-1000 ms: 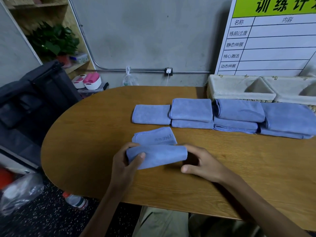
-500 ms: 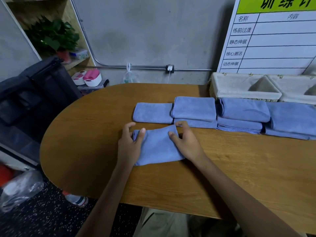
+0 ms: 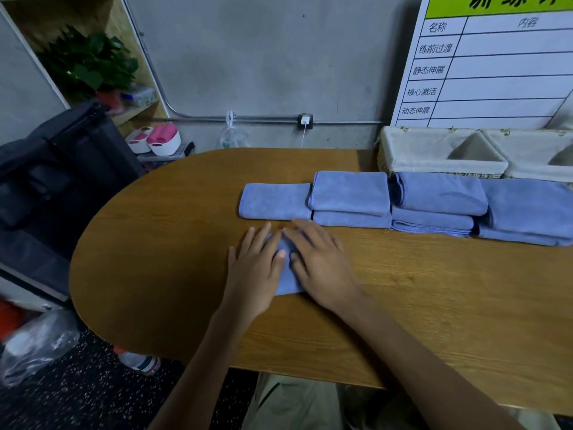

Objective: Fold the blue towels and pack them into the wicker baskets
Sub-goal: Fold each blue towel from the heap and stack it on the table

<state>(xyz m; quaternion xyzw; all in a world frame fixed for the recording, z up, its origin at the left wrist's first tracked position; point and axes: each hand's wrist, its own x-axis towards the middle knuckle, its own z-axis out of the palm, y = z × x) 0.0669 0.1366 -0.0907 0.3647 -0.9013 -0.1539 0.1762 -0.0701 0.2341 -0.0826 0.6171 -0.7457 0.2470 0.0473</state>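
A small folded blue towel [image 3: 286, 277] lies on the wooden table [image 3: 161, 262], mostly covered by my hands. My left hand [image 3: 255, 274] lies flat on its left part and my right hand [image 3: 322, 268] lies flat on its right part, fingers straight, both pressing it down. Behind them runs a row of folded blue towels: a single one [image 3: 274, 201], then a stack of two [image 3: 352, 197], another stack [image 3: 440, 201] and a last stack [image 3: 530, 209]. Two cloth-lined wicker baskets [image 3: 403, 153] [image 3: 533, 169] stand behind the row at the back right.
A white chart board [image 3: 502, 69] leans on the wall behind the baskets. A dark bag [image 3: 55, 169] sits left of the table, beside a shelf with a plant [image 3: 90, 63]. A plastic bottle [image 3: 139, 363] and a plastic bag [image 3: 34, 342] lie on the floor.
Both hands folded the front half of the towel over itself, then slid together onto it. They now lie flat and close, covering most of the towel.
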